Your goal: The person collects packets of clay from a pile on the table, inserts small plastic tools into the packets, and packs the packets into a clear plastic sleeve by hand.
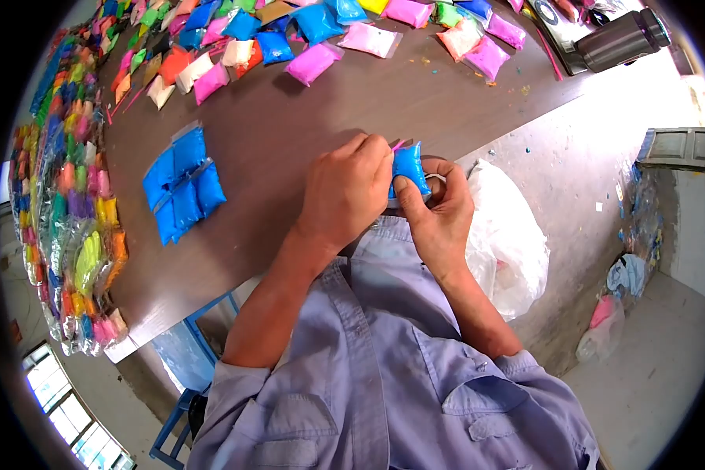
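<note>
Right hand's (345, 184) fingertips hidden by its knuckles. Blue packet (408, 164) partly covered by left hand's (437, 215) thumb. Packet heap (313, 63) cut off at top edge. White bag's (521, 243) contents unclear. Specks (426, 60) on counter (266, 149) too small to identify.

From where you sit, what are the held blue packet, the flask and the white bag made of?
Blue packet: probably glossy clear plastic film, blue fill showing.
Flask: likely metal, brushed-looking grey sheen.
White bag: seemingly thin plastic, crinkled, semi-translucent.
</note>
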### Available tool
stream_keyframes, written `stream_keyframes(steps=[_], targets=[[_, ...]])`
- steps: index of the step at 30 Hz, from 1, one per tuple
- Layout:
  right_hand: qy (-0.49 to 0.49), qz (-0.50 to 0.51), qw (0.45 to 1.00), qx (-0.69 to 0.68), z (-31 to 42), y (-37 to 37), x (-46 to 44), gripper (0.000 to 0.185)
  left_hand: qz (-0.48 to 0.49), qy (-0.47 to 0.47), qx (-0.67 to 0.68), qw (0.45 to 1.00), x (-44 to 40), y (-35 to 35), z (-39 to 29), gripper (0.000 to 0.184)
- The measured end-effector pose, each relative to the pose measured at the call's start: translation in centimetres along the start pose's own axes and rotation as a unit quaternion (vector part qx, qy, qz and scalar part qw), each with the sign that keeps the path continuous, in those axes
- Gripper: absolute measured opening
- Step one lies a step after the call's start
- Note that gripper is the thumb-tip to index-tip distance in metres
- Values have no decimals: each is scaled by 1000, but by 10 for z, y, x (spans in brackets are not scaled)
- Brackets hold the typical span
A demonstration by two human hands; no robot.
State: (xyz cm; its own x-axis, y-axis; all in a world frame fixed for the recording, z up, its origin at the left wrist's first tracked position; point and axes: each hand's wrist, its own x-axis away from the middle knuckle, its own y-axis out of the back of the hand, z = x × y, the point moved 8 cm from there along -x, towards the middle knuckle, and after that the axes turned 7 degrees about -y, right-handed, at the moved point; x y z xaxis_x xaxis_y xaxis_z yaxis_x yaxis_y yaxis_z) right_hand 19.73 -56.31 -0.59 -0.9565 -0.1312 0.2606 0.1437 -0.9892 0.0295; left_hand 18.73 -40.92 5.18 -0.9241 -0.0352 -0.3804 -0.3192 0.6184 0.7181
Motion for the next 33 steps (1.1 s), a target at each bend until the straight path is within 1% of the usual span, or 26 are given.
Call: stream_keyframes(steps=[2,3,5,6,8,9,11,12,14,18,20,26,28,30,33], targets=[[-7,-2,1000,-6,-1,0,0,30,-8,39,32,999,3,7,0,17],[-15,-5,1000,-10,-3,1,0,30,-4,40,32,999,5,8,-4,17],[-18,-9,1000,-12,-8,1,1,30,-8,0,26,1000,7,11,-18,18],[-17,-12,1000,-15,-9,1,0,29,-9,0,25,1000,7,9,-18,18],[-13,-6,1000,-24,-10,0,0,30,24,43,35,998,9,0,-10,17],[-10,-3,999,-32,-9,0,1,30,23,43,35,998,8,-1,-10,17],[-12,-1,1000,-25,-10,1,1,30,21,48,24,998,5,-1,-8,9],[-14,0,1000,-19,-10,1,0,30,19,46,24,998,2,-1,-4,9],[-9,-1,1000,-27,-6,-1,2,30,5,34,-23,999,2,3,3,11],[-15,-12,999,-36,-4,0,2,30,11,42,-11,999,8,13,-12,13],[-18,-11,999,-41,-6,-1,3,30,15,31,0,999,11,12,-20,13],[-2,-7,1000,-15,-4,0,4,30,25,3,-35,999,4,4,-4,11],[-2,-8,1000,-4,-5,0,3,30,26,9,-35,999,4,9,-8,11],[0,-8,1000,-25,-8,0,3,30,32,17,-34,999,7,14,-14,11],[0,-9,1000,-23,-12,-1,2,31,40,-5,-33,999,13,15,-23,11]])
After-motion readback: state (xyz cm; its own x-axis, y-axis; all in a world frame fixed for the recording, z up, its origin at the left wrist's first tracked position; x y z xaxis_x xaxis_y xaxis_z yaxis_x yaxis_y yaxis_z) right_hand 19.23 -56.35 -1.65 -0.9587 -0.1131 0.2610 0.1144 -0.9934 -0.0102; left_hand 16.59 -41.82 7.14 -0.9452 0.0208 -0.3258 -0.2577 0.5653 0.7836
